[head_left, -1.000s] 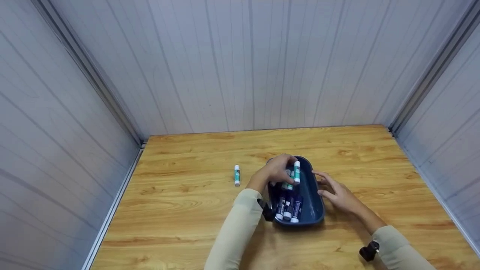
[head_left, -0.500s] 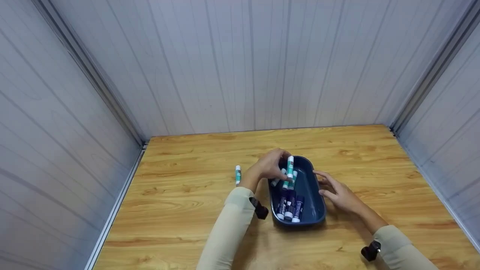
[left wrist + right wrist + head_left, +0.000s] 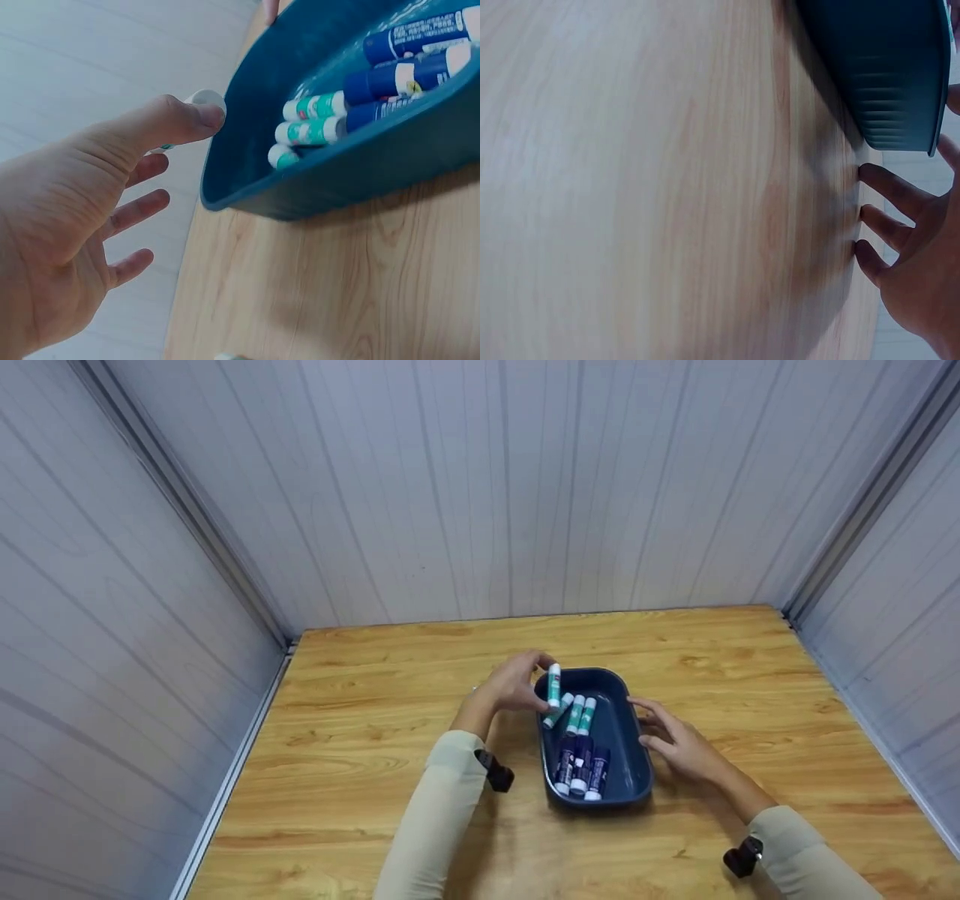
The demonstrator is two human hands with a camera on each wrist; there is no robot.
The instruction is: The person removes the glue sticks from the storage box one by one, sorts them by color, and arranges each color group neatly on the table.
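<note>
Wooden table point(image 3: 360, 750) holds a blue tray point(image 3: 628, 780) with six glue sticks inside. Left hand point(image 3: 514, 686) pinches one green glue stick point(image 3: 554, 684) at the rim; the right hand point(image 3: 675, 739) rests flat beside the tray, fingers apart.

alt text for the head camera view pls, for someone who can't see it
A person's left hand pinches a teal glue stick above the far left rim of a dark blue tray holding more sticks, while the right hand rests by the tray's right side on a wooden table.
</note>
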